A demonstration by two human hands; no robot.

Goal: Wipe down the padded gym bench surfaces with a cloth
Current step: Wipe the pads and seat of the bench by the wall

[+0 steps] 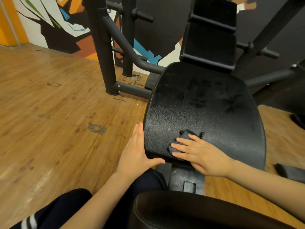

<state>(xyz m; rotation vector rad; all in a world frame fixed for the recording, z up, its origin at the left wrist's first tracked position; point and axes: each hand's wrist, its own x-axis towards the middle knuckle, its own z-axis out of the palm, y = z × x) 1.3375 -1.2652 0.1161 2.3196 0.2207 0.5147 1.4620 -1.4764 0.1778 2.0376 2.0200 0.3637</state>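
Pressing cloth (181, 140) onto bench pad (206, 104) under flat right hand (203, 156) | left hand (137, 151) flat against pad edge

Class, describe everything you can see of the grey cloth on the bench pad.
The cloth is small, dark grey and soft-looking, bunched into a crumpled wad rather than spread flat. It lies on the near part of the black textured seat pad, close to its front edge. The right hand rests on it with straight fingers pressing down, covering much of it; only its far and left edges show.
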